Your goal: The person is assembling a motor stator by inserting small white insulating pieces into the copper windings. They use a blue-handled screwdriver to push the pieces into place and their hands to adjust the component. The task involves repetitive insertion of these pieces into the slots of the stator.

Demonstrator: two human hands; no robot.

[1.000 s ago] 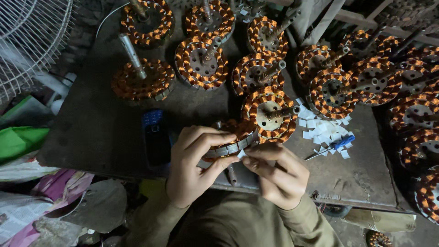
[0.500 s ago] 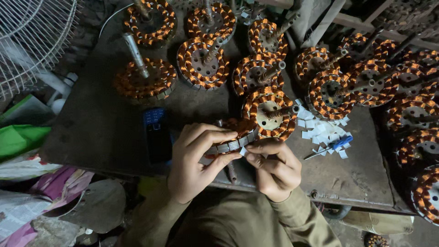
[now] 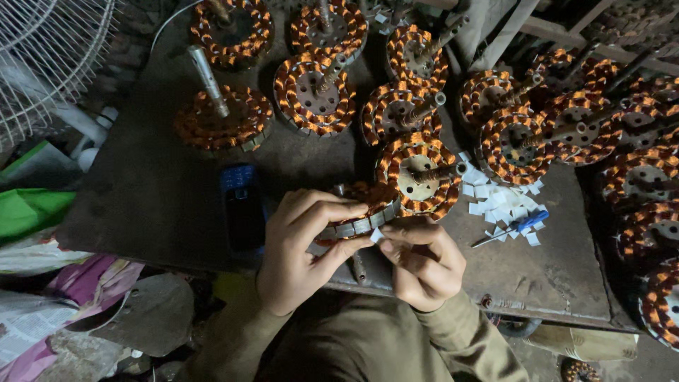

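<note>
**A:** Item one, the piece in hand?

**B:** One wound stator (image 3: 361,212), copper coils on a grey laminated ring, at the near edge of the table, just in front of the person. Left hand (image 3: 300,258) is closed around its near-left rim, fingers curled over the top. Right hand (image 3: 424,265) is pinched narrow at the rim's right side, holding a small white paper slip (image 3: 375,235) against the ring.

**A:** Progress?

**B:** By my judgement, midway on this piece: the coils are wound, and the slip looks to be going in at the rim. How many slots are already lined, I cannot tell. A loose heap of white paper slips (image 3: 498,205) lies just right of the hands, so plenty appears left to fit.

**A:** Other stock?

**B:** Roughly a dozen more wound stators (image 3: 315,92), most with shafts standing up, spread across the far and right part of the table. Whether they are finished is not visible. One blue-handled screwdriver (image 3: 513,226) rests on the slips. One dark phone (image 3: 242,205) lies to the left of the hands.

**A:** Surface and room?

**B:** Dark, worn metal table (image 3: 141,198), stained. Dim light. White wire fan guard (image 3: 49,56) at far left; green and pink scraps (image 3: 42,233) and papers down on the near left.
</note>
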